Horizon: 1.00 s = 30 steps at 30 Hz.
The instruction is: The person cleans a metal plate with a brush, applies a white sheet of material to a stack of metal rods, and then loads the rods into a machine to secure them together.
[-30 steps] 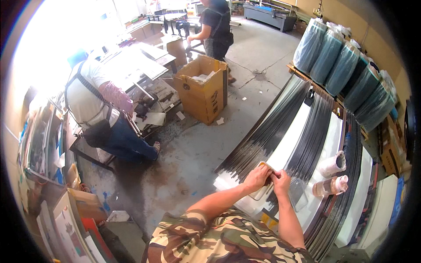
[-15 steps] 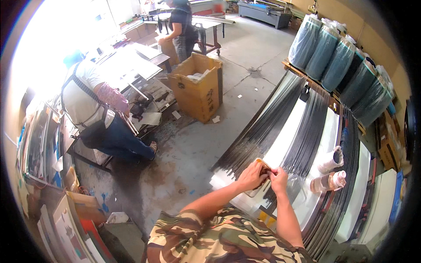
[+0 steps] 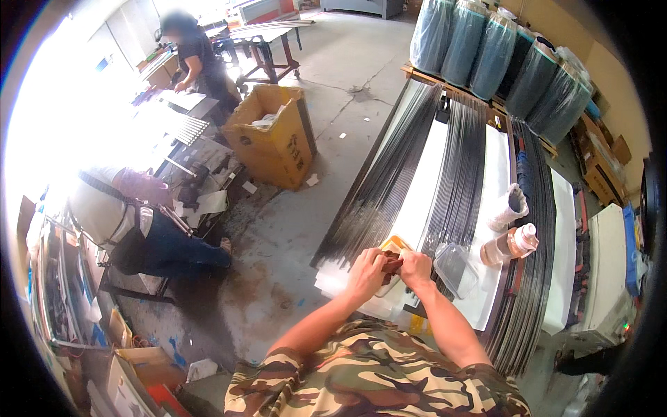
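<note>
Both of my hands meet over the near end of the table. Between them is a crumpled reddish-brown piece point(image 3: 392, 263), too small to name. My left hand point(image 3: 367, 271) curls round its left side, fingers bent. From the right, my right hand point(image 3: 416, 267) pinches it with thumb and fingers. Just beneath sits a small pale container point(image 3: 394, 244) with something yellow inside, partly covered by my hands. Beside my right hand lies a clear plastic lid or shallow tub point(image 3: 455, 270). Farther right stand a clear bottle point(image 3: 509, 245) with a pinkish cap and a whitish roll or cup point(image 3: 508, 207).
Bundles of long dark strips point(image 3: 458, 167) lie on white sheets across the table. Wrapped rolls point(image 3: 458, 42) stand behind it. A large cardboard box point(image 3: 278, 149) is on the floor. One person point(image 3: 111, 208) bends at the left; another point(image 3: 198, 66) works at the far left.
My view has swung right, so the scene sits farther left and higher. My hands have parted slightly, and the brown piece shows more. The far person now leans over the workbench.
</note>
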Motion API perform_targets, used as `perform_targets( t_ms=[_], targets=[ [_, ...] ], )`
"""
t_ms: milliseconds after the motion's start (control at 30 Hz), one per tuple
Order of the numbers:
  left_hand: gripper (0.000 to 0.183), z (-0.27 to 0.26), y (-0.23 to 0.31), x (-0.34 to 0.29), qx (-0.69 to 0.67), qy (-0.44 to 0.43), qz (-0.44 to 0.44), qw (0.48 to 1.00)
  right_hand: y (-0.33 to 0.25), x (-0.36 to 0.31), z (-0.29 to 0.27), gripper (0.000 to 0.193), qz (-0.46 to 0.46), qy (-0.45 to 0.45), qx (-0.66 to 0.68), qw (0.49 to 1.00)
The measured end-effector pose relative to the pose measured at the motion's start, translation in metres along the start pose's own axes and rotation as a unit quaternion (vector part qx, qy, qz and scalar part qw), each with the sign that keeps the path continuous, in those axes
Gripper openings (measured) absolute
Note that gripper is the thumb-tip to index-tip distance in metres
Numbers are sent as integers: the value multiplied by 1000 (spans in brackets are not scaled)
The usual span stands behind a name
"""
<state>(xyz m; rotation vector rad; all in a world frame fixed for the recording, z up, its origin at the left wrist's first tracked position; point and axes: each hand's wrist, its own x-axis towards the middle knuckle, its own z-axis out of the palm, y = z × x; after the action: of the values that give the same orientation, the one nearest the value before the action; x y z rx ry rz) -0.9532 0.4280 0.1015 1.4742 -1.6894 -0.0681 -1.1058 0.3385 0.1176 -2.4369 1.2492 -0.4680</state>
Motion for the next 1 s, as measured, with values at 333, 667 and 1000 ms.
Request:
perform_targets(
  t_ms=[333,667,1000],
  targets=[
    [39,12,11,12,103,-129,-58,985,-1,3,-7,16,-39,37,79,995],
    [31,-11,23,33,5,-14,-26,1000,-6,-3,-16,15,13,82,101,991],
    [28,-15,-6,35,-314,49,-265,910,1,-12,-33,75,214,-118,827,506]
  ],
)
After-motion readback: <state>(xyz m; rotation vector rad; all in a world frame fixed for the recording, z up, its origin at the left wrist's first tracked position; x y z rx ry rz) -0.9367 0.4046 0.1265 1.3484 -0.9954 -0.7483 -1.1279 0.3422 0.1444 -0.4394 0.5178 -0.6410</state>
